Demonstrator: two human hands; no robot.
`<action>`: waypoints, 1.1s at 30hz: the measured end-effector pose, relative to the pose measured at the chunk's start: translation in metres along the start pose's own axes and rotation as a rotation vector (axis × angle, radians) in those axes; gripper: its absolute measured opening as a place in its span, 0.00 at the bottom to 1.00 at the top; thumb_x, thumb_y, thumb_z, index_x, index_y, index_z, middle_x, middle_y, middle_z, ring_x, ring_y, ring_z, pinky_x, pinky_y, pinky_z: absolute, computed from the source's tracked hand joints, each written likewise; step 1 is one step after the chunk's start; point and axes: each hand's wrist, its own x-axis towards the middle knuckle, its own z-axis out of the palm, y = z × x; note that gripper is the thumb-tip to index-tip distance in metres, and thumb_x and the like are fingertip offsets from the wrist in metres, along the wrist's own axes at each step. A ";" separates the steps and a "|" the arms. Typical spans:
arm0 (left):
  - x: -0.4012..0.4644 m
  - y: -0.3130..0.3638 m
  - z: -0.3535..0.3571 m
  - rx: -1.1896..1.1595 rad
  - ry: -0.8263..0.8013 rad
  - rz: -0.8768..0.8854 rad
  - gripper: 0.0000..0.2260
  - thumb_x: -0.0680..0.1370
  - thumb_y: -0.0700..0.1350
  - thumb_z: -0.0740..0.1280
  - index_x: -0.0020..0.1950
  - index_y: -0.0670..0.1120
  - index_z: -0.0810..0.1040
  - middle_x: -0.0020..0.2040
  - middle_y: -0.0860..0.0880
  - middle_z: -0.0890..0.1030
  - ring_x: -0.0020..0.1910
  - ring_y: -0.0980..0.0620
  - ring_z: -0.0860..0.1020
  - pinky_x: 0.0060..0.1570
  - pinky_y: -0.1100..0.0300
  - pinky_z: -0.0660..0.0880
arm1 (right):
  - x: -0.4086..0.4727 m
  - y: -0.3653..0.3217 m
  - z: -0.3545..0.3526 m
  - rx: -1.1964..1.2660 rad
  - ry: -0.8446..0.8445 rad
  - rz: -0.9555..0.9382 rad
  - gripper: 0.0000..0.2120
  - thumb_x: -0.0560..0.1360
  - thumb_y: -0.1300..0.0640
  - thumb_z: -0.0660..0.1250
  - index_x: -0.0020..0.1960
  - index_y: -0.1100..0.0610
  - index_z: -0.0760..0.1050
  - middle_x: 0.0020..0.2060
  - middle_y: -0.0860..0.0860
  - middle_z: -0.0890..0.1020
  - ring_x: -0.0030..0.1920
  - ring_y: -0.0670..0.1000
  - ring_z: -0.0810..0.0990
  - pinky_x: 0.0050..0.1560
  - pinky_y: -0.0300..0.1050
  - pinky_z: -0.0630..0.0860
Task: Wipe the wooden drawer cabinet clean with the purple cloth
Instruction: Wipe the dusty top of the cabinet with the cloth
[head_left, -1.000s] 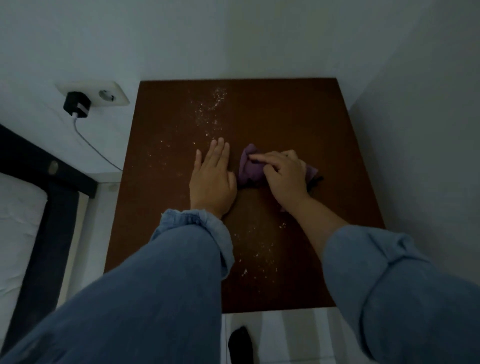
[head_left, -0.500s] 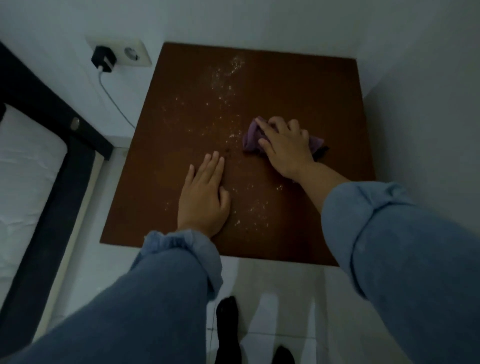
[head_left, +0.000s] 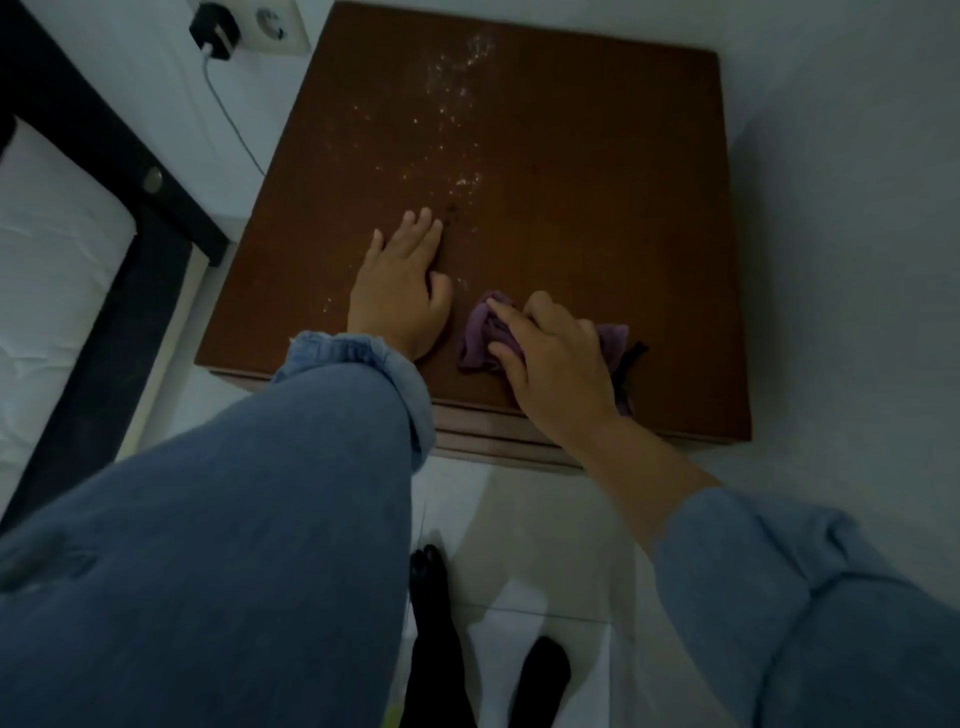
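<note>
The wooden drawer cabinet (head_left: 597, 156) fills the upper middle of the head view, its dark brown top seen from above. White dust specks (head_left: 452, 98) trail from the far middle toward the centre. The crumpled purple cloth (head_left: 485, 338) lies near the front edge. My right hand (head_left: 558, 358) lies on top of it, fingers curled into the fabric. My left hand (head_left: 402, 283) rests flat on the top just left of the cloth, fingers straight and pointing away from me.
A white wall (head_left: 857, 208) runs close along the cabinet's right side. A bed with a dark frame (head_left: 119, 171) and white mattress (head_left: 52, 270) stands at the left. A wall socket (head_left: 275, 26) holds a black charger (head_left: 213, 31) with a cable. White tiled floor (head_left: 545, 545) below.
My right hand has dragged the cloth from the middle of the top back to the front edge. The specks near the front are gone. My left hand stays flat on the top.
</note>
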 end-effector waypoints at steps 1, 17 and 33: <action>-0.001 -0.001 0.001 -0.002 0.001 0.000 0.28 0.75 0.47 0.52 0.75 0.44 0.62 0.76 0.47 0.61 0.76 0.51 0.56 0.75 0.53 0.46 | -0.005 -0.002 0.001 0.006 0.007 -0.015 0.24 0.75 0.46 0.53 0.65 0.56 0.73 0.48 0.56 0.75 0.43 0.58 0.76 0.41 0.51 0.72; -0.007 0.001 -0.005 -0.023 -0.062 0.009 0.28 0.75 0.47 0.51 0.76 0.44 0.60 0.77 0.47 0.59 0.77 0.51 0.54 0.75 0.53 0.45 | 0.016 -0.002 -0.061 0.703 -0.584 0.302 0.11 0.79 0.52 0.61 0.58 0.49 0.78 0.45 0.42 0.77 0.49 0.43 0.76 0.51 0.36 0.67; 0.097 -0.040 -0.025 0.022 -0.024 -0.018 0.29 0.75 0.47 0.51 0.76 0.44 0.60 0.77 0.47 0.59 0.77 0.51 0.53 0.75 0.52 0.43 | 0.181 0.039 -0.086 1.803 -0.270 0.995 0.17 0.78 0.52 0.53 0.55 0.60 0.76 0.47 0.59 0.82 0.40 0.55 0.80 0.42 0.45 0.76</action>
